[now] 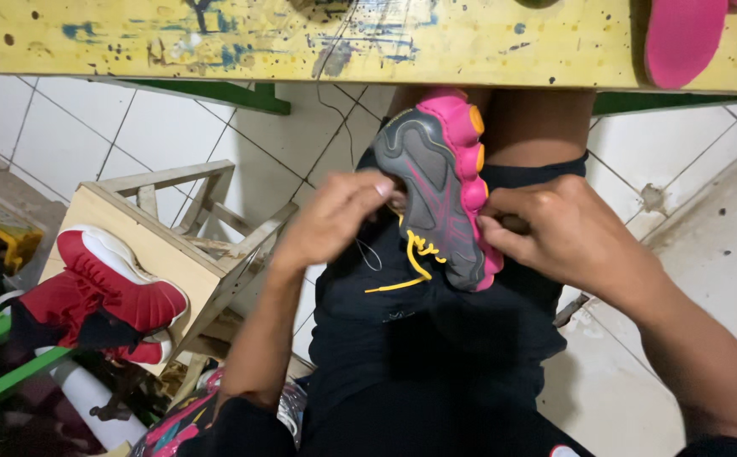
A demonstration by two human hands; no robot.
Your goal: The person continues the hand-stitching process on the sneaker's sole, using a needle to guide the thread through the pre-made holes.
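My left hand (335, 216) pinches the yellow lace (417, 254) and my right hand (555, 228) grasps the grey-and-pink shoe (440, 178) on my lap, near the yellow desk (301, 42)

Matt grey mesh shoe (436, 182) with a rubbery pink sole; rough, paint-splattered yellow wooden bench (301, 42); bare wooden stool (174, 245); glossy red sneaker (119, 283); smooth tiled floor (174, 127).

Both hands meet over the lap, left hand (335, 216) pinching, right hand (559, 228) curled in a grip.
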